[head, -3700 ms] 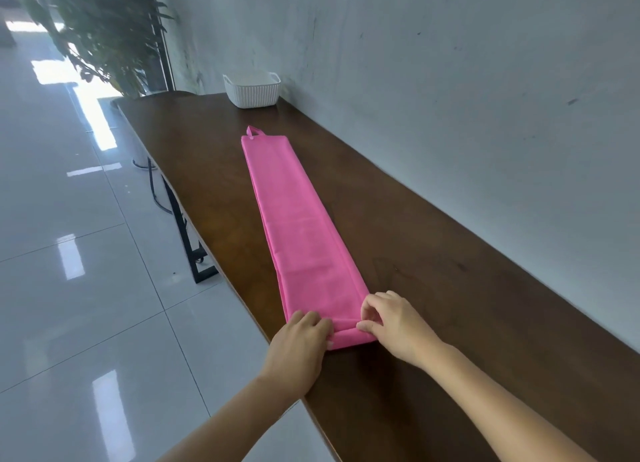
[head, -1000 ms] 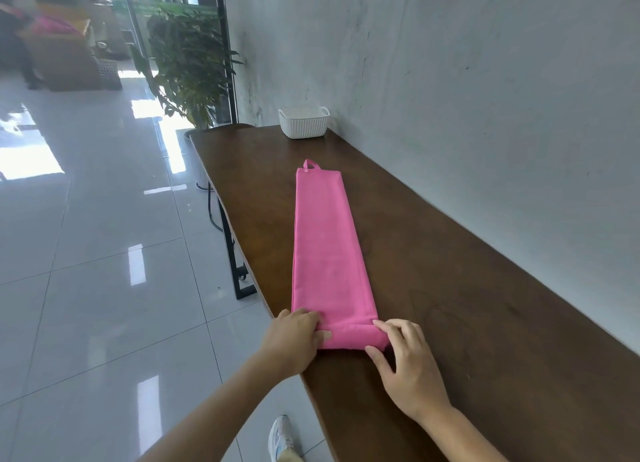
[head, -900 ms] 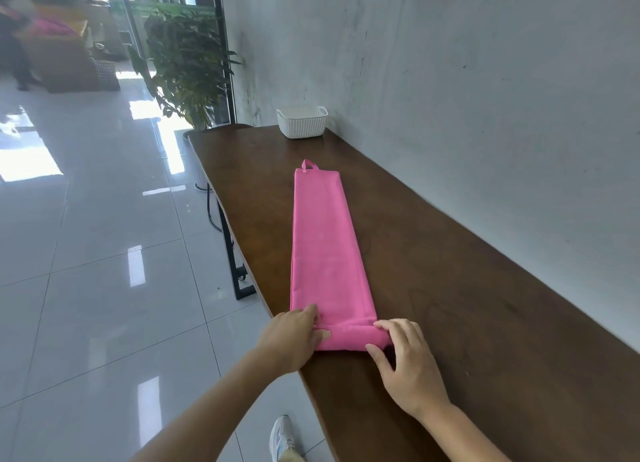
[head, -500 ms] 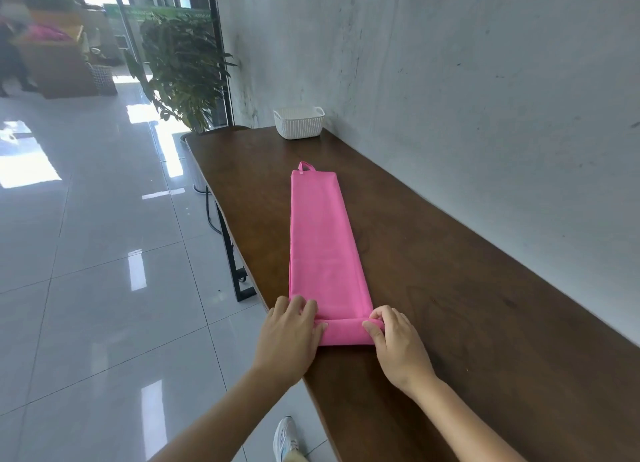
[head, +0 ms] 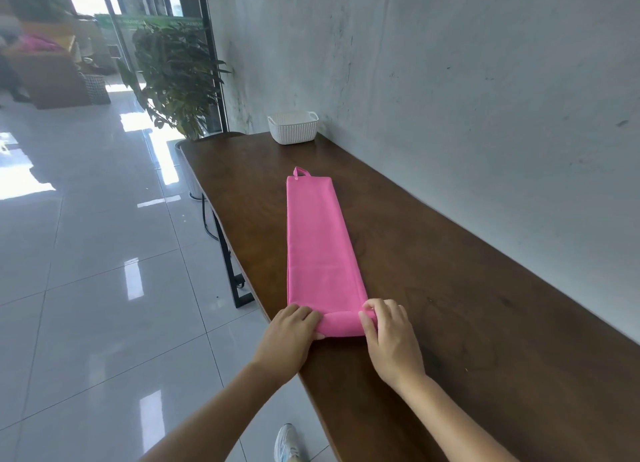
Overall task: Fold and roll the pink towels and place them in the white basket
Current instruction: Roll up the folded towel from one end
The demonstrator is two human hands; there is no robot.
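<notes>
Basket: a white ribbed basket (head: 293,127) stands at the far end of the table (head: 450,288), close to the wall (head: 450,80). It is upright, with its open top facing up.
Basket contents: only a strip of the inner wall under the rim shows from this low angle, so I cannot tell what lies inside.
Towel: one pink towel (head: 318,247) lies flat on the table, folded into a long narrow strip, well apart from the basket.
Long axis: the strip runs away from the person along the table's length, with its far end toward the basket.
Far end: a small hanging loop (head: 300,171) sticks out at the far left corner, pointing toward the basket.
Near end: it is wound into a short roll (head: 341,324) that lies crosswise, close to the table's front edge.
Left hand: the left hand (head: 289,337) grips the roll's left end, its fingers curled over the top.
Right hand: the right hand (head: 389,337) grips the roll's right end, its fingers bent over it and the thumb against the cloth.
Around: a potted plant (head: 173,77) stands beyond the table's far corner on a glossy tiled floor (head: 86,288). A light shoe (head: 287,442) shows below the table's edge.
</notes>
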